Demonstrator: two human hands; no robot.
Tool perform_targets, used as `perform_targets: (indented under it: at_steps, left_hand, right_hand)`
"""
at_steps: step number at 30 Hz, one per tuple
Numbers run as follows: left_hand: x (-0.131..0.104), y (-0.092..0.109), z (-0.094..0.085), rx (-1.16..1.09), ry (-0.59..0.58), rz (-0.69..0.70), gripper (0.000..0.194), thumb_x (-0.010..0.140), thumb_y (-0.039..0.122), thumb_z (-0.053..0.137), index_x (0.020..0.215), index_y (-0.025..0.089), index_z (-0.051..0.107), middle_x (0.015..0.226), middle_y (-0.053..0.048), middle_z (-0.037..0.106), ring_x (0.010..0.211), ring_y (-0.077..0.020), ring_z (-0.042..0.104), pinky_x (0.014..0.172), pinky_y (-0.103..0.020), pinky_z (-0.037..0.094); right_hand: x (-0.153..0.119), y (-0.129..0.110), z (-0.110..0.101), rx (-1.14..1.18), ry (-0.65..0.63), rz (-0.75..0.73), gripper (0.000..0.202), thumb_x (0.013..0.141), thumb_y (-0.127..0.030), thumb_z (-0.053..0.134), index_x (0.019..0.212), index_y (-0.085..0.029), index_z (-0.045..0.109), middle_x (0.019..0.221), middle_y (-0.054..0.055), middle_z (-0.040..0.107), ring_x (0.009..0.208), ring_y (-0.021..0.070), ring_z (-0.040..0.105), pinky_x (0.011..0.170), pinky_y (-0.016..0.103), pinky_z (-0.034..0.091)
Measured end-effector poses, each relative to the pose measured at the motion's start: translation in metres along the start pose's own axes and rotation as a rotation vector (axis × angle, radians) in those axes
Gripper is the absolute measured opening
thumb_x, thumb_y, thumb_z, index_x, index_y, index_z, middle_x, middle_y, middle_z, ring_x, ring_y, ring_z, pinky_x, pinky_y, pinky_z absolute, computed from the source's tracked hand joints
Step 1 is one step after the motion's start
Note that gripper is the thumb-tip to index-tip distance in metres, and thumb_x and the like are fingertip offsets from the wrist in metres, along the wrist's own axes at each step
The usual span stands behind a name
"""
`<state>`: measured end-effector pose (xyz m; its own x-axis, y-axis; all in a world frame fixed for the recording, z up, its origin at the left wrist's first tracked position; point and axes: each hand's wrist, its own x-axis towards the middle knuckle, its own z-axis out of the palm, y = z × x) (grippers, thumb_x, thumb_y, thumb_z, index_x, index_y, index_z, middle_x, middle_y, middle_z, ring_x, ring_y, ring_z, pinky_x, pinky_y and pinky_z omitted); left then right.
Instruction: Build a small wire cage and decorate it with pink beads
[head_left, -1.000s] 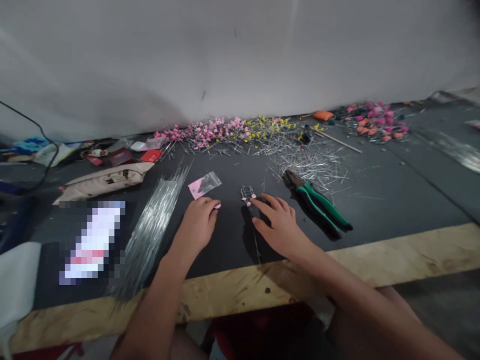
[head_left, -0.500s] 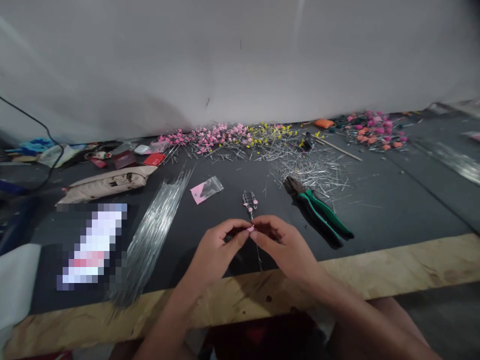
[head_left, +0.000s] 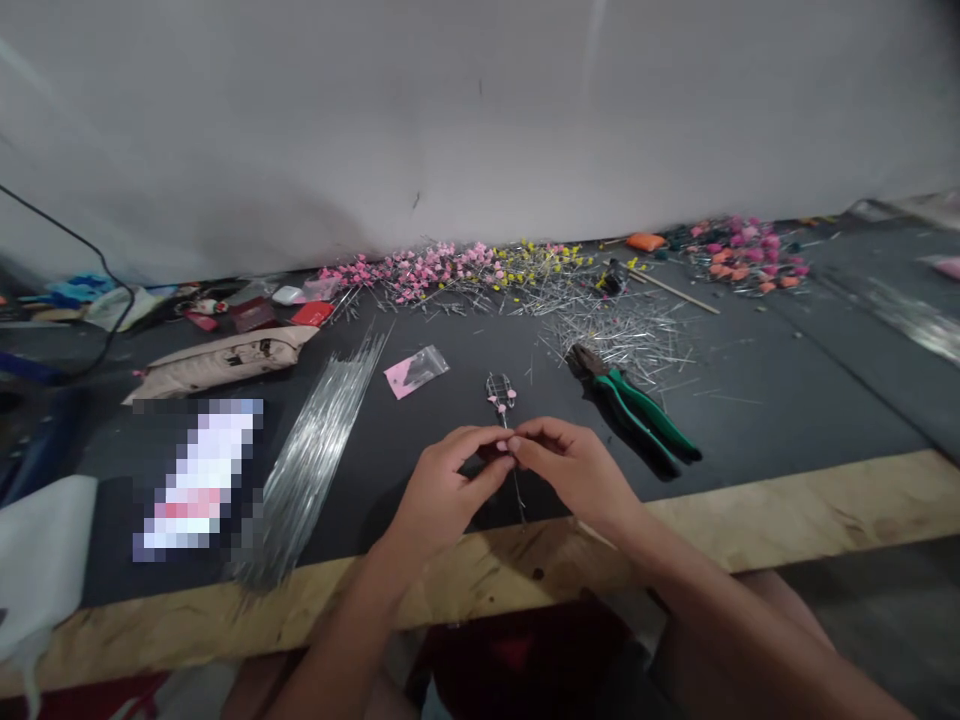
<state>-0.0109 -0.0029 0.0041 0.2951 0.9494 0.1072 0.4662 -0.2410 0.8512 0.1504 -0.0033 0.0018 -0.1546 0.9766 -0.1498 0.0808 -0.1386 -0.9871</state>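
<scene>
A thin wire stem [head_left: 517,495] with a small wire frame [head_left: 499,386] at its top lies upright in the view between my hands. Several small pink pieces sit at the frame's lower end. My left hand [head_left: 442,490] comes in from the left, thumb and forefinger pinched around another small pink piece [head_left: 503,445] on the stem. From the other side, my right hand [head_left: 581,470] pinches the same spot, its fingertips touching those of the left. The fingertips partly hide the piece and the stem there.
Green-handled pliers [head_left: 637,415] lie to the right, below loose wire pins [head_left: 622,330]. Left are a bundle of straight wires [head_left: 322,445], a small zip bag [head_left: 417,372], a blurred-out bright object [head_left: 201,480] and a beige pouch [head_left: 221,362]. Pink-tipped wires [head_left: 427,270] line the wall.
The view has shifted slightly. My right fingertips have shifted a little on the pink piece, and the gap behind my left thumb and forefinger looks wider. The pinch stays at the stem.
</scene>
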Motion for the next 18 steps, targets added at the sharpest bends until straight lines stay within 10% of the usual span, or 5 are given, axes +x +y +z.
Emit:
perform_targets:
  at_steps: [18]
  left_hand:
    - [0.019, -0.018, -0.026, 0.417, 0.065, 0.136, 0.02, 0.085, 0.03, 0.048, 0.093, 0.023, 0.064, 0.093, -0.003, 0.068, 0.087, -0.018, 0.061, 0.08, -0.032, 0.046]
  right_hand:
    - [0.01, -0.002, -0.001, 0.348, -0.099, 0.106, 0.013, 0.072, -0.03, 0.061, 0.068, -0.017, 0.058, 0.062, -0.002, 0.056, 0.054, 0.0086, 0.05, 0.051, 0.023, 0.035]
